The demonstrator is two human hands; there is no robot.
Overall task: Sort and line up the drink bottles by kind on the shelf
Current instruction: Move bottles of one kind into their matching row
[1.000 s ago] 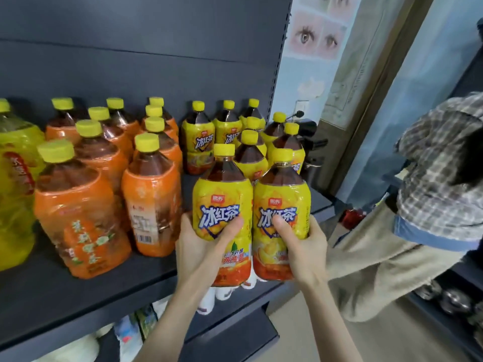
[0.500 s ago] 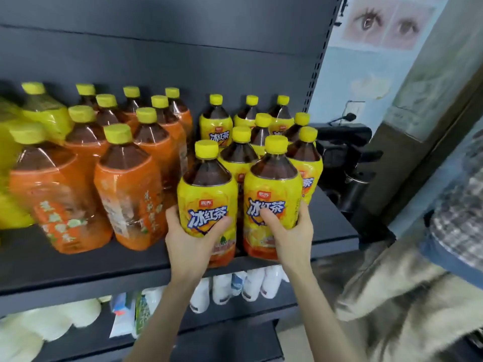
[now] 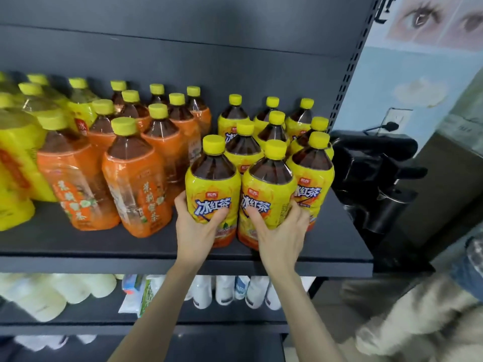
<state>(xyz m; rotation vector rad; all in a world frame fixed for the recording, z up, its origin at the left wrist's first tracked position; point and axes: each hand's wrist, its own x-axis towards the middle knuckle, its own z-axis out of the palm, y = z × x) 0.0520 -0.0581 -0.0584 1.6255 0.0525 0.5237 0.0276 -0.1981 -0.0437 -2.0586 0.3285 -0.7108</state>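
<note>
Left hand (image 3: 194, 226) and right hand (image 3: 281, 231), each gripping a yellow-labelled plastic tea bottle (image 3: 213, 184), are sliding both further onto the dark metal shelf (image 3: 78, 262), seemingly finishing that row.

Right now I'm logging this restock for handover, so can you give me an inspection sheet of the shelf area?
Surface: dark shelf, bottles standing upright in rows.
Job's things: left front bottle and right front bottle, both yellow-label tea; more yellow-label bottles behind them; orange-label bottles to their left; pale-drink bottles at far left.
Clutter: white bottles and packets on the lower shelf.
Hands: left hand grips the left front bottle; right hand grips the right front bottle.
Cables: dark plug at a wall socket.
Surroundings: black machine right of the shelf; eye poster; another person, blurred, lower right.
</note>
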